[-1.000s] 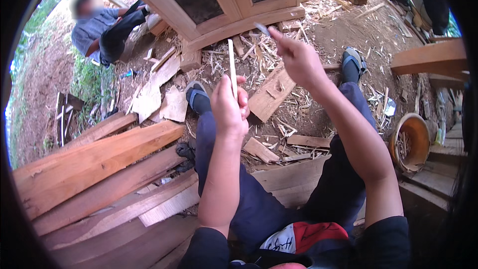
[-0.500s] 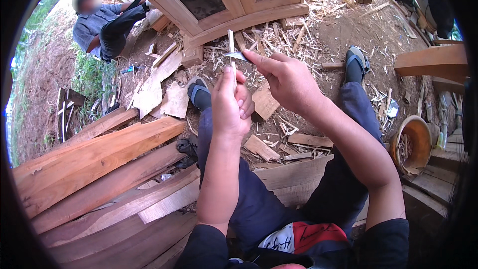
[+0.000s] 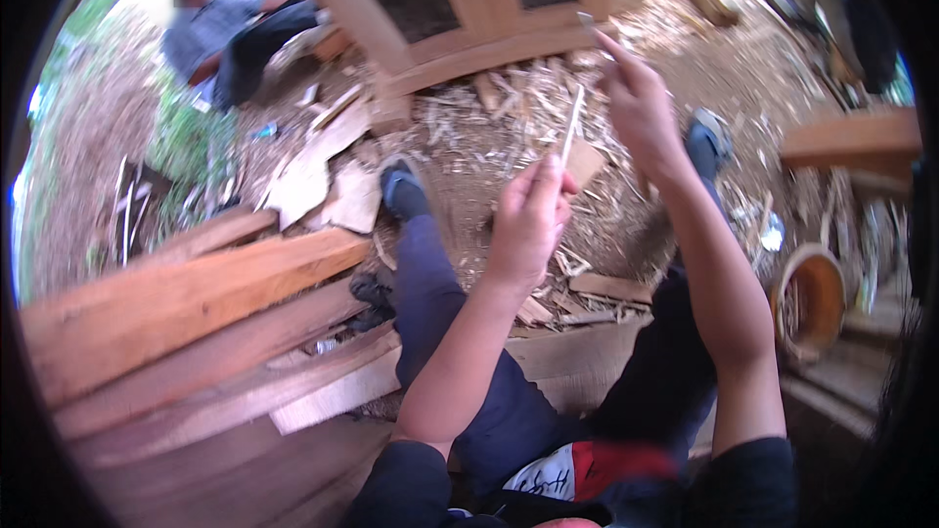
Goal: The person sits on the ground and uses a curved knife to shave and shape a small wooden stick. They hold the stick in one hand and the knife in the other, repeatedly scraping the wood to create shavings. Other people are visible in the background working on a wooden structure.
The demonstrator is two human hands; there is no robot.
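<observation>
My right hand has drawn up and away from the thin pale stick, a small blade pinched in its grip. My left hand pinches the stick's lower end, upright over the wood shavings. Judging by the slim stick, whittling is well along; more strokes are likely left.

outdoor carpentry yard | stacked planks | wood shavings | dirt ground

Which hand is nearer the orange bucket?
Right. The right hand is raised up-left of the orange bucket; the left hand, pinching a thin stick, is farther left.
</observation>
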